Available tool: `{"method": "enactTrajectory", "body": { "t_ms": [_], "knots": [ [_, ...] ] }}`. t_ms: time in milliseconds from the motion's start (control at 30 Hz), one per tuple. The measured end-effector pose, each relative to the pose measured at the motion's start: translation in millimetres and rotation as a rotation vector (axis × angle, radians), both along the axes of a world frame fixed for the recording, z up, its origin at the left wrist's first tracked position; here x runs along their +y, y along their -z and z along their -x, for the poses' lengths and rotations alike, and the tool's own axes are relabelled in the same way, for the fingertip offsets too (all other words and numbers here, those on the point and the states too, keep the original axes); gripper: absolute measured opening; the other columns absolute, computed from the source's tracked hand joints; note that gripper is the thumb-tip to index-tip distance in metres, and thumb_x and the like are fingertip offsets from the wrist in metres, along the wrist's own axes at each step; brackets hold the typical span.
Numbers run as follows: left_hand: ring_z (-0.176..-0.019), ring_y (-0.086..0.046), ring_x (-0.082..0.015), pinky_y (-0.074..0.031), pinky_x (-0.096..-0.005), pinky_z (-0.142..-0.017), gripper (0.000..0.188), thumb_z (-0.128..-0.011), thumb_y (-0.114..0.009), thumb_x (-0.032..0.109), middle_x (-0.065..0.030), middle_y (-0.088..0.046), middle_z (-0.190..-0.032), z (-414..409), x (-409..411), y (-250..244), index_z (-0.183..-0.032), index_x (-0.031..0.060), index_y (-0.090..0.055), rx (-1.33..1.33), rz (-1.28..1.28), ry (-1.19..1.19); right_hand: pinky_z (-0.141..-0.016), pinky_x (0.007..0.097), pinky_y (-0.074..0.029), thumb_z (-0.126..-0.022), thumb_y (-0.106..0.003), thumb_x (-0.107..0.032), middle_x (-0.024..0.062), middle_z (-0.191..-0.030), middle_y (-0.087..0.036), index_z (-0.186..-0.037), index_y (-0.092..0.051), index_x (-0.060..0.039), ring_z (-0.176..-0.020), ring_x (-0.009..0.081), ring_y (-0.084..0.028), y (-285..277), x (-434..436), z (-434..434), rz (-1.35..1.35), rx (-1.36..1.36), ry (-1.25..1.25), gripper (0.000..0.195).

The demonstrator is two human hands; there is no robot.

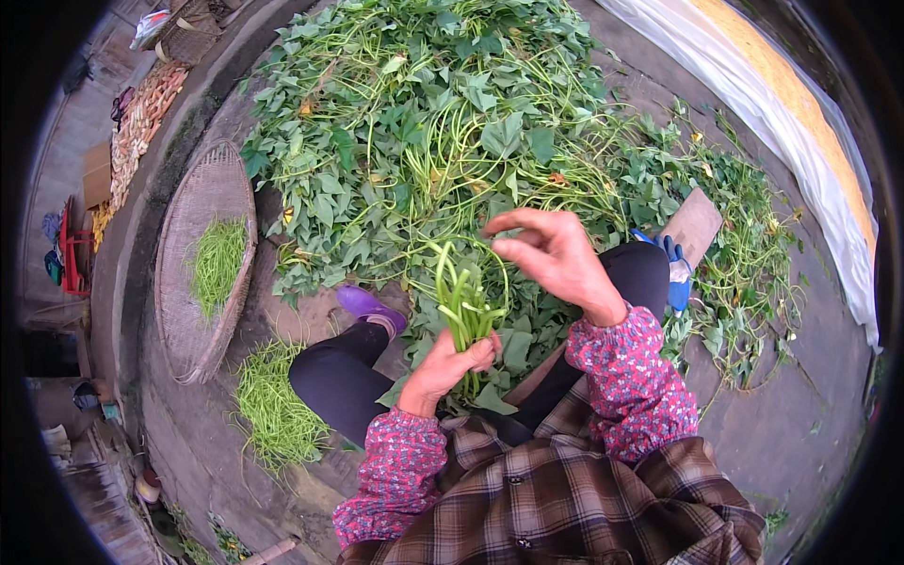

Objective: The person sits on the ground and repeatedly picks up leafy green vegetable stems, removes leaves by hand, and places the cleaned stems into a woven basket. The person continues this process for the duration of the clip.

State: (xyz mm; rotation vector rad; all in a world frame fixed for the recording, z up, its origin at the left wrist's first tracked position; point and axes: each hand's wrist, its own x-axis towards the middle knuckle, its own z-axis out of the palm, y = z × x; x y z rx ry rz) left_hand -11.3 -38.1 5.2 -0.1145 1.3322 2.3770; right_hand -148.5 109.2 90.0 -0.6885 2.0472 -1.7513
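Note:
My left hand [455, 364] is closed around a bunch of green leaf stalks [462, 304] in front of my lap. Their cut or snapped ends point up, and broad green leaves [494, 399] hang below the fist. Above and to the right of the bunch, my right hand [547, 258] is raised with thumb and fingers curved and a gap between them. A thin stem arcs close to its fingertips; whether it touches them is unclear. Beyond both hands spreads a large heap of leafy vines [438, 134], probably sweet potato.
At left, a shallow woven basket [173, 282] holds stripped green stems [219, 265]. Another stem pile [279, 406] lies by my knee. At right are a blue-and-white glove [678, 272], a flat board [694, 226], and yellow grain [784, 78] on white sheeting [763, 106].

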Motion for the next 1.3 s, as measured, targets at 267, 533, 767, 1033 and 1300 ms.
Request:
{"method": "enactTrajectory", "body": {
  "t_ms": [267,533,767,1033,1300],
  "knots": [
    [-0.051,-0.033,-0.008,-0.027,-0.0229,-0.046,0.032,-0.086,-0.055,0.034,0.0022,-0.037,-0.06,3,-5,-4,-0.083,0.0039,-0.047,0.034,-0.054,-0.007,-0.054,0.0308,-0.046,-0.077,-0.059,-0.007,0.0153,-0.068,-0.06,-0.085,-0.061,0.0029,-0.058,0.0236,-0.06,10,-20,25,0.002,0.39,-0.233,0.013],
    [-0.06,-0.035,-0.0115,-0.034,-0.0277,-0.059,0.028,-0.09,-0.044,0.037,0.0018,-0.034,-0.065,23,-45,-15,-0.085,0.0099,-0.043,0.09,-0.342,-0.663,-0.058,0.0406,-0.048,-0.072,-0.062,-0.013,0.015,-0.069,-0.06,-0.09,-0.063,-0.0037,-0.061,0.0344,-0.059,58,25,99,-0.521,0.94,0.367,0.021],
    [-0.085,-0.048,-0.0184,-0.031,-0.0419,-0.1,0.016,-0.087,-0.051,0.022,-0.0025,-0.048,-0.082,30,-80,-19,-0.09,0.0071,-0.048,0.196,-0.612,-1.014,-0.056,0.0369,-0.045,-0.072,-0.062,-0.007,0.0189,-0.07,-0.058,-0.073,-0.059,0.0054,-0.063,0.0315,-0.058,58,34,51,-0.446,0.58,0.466,0.012],
    [-0.083,-0.046,-0.0178,-0.028,-0.0421,-0.102,0.016,-0.088,-0.052,0.022,-0.002,-0.045,-0.08,32,-69,-20,-0.09,0.0072,-0.046,0.284,-0.659,-0.892,-0.062,0.0323,-0.048,-0.071,-0.06,0.002,0.0123,-0.076,-0.061,-0.08,-0.06,0.0,-0.069,0.0267,-0.06,15,-19,-2,0.018,0.583,0.128,0.009],
    [-0.068,-0.036,-0.0137,-0.037,-0.0365,-0.087,0.015,-0.09,-0.047,0.024,0.0014,-0.033,-0.068,31,-68,-36,-0.091,0.0094,-0.043,0.354,-0.729,-0.799,-0.07,0.0369,-0.044,-0.068,-0.062,-0.007,0.0118,-0.089,-0.056,-0.088,-0.061,-0.0031,-0.085,0.0292,-0.053,49,-29,-11,-0.265,0.672,-0.066,0.02]
  ]
}}
